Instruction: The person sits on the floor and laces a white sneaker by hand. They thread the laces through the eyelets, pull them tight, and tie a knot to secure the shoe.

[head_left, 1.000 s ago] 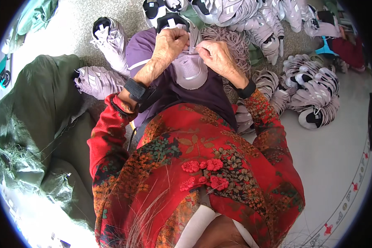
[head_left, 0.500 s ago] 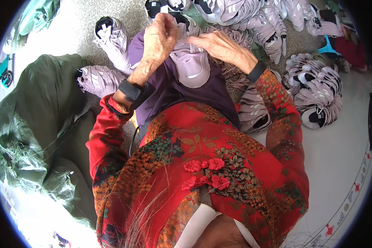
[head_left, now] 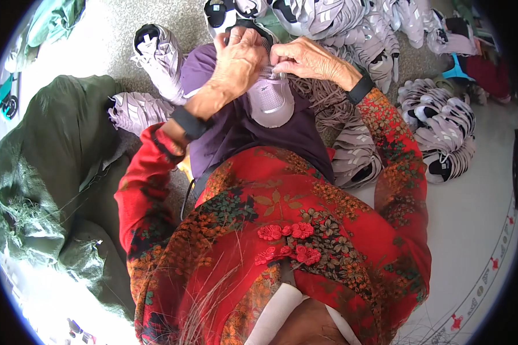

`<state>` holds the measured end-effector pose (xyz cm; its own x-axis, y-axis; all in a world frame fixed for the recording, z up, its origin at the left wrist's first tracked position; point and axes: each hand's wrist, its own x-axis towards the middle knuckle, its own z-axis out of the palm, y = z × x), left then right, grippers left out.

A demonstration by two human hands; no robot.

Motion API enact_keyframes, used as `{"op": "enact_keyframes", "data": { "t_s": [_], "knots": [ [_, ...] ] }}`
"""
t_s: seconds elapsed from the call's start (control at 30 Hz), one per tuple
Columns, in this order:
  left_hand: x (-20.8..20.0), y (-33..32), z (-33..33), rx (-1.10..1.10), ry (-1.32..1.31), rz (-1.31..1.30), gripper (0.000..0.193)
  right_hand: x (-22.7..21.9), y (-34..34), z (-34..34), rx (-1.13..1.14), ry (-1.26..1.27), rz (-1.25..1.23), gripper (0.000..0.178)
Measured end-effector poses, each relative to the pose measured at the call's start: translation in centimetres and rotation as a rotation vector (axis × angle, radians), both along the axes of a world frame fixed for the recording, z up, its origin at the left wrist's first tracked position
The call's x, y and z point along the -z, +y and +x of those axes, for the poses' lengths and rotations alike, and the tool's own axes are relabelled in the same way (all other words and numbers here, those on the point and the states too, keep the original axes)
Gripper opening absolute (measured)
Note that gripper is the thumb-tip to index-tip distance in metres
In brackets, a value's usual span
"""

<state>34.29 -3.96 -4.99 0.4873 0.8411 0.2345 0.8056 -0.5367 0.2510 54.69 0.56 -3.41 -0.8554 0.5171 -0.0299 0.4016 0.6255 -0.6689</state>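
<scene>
A pale lilac shoe upper [head_left: 271, 103] with a mesh toe lies on my lap over dark purple cloth [head_left: 227, 129], its toe toward me. My left hand [head_left: 240, 60] is closed over the upper's far left part, with bent fingers at the dark-lined opening. Close beside it, my right hand [head_left: 308, 59] is pinched at the lacing area. Whatever sits between its thumb and forefinger is too small to make out. Both hands hide most of the lacing and tongue. A heap of mauve laces [head_left: 331, 106] lies just right of the upper.
Stacked lilac uppers [head_left: 334, 17] spread across the far side, with another nested pile [head_left: 443, 123] at the right. A single upper [head_left: 157, 57] and a small stack [head_left: 138, 110] lie to the left. Dark green cloth [head_left: 52, 155] bulges at the far left.
My left hand has come down and to the right, from a raised pinch onto the upper's opening. My right hand has shifted slightly right, its fingers now curled into a pinch.
</scene>
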Motion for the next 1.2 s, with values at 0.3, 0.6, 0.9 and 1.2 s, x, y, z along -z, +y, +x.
{"op": "enact_keyframes", "data": {
  "t_s": [0.3, 0.6, 0.9, 1.2],
  "knots": [
    [-3.8, 3.0, -8.8, -0.034, -0.017, 0.212, 0.015, 0.5, 0.2, -0.8, -0.016, 0.086, -0.057, 0.011],
    [0.7, 0.3, 0.8, 0.12, -0.054, -0.157, 0.012, 1.5, -0.7, 0.6, 0.091, 0.118, -0.071, 0.008],
    [-4.3, 9.1, -36.8, -0.554, 0.527, 0.367, 0.012, 1.0, 0.0, 0.0, -0.031, 0.103, -0.042, 0.016],
    [0.9, 9.8, -28.8, -0.113, -0.106, 0.17, 0.035, 1.5, -2.1, 0.1, 0.205, 0.197, -0.176, 0.027]
  ]
}}
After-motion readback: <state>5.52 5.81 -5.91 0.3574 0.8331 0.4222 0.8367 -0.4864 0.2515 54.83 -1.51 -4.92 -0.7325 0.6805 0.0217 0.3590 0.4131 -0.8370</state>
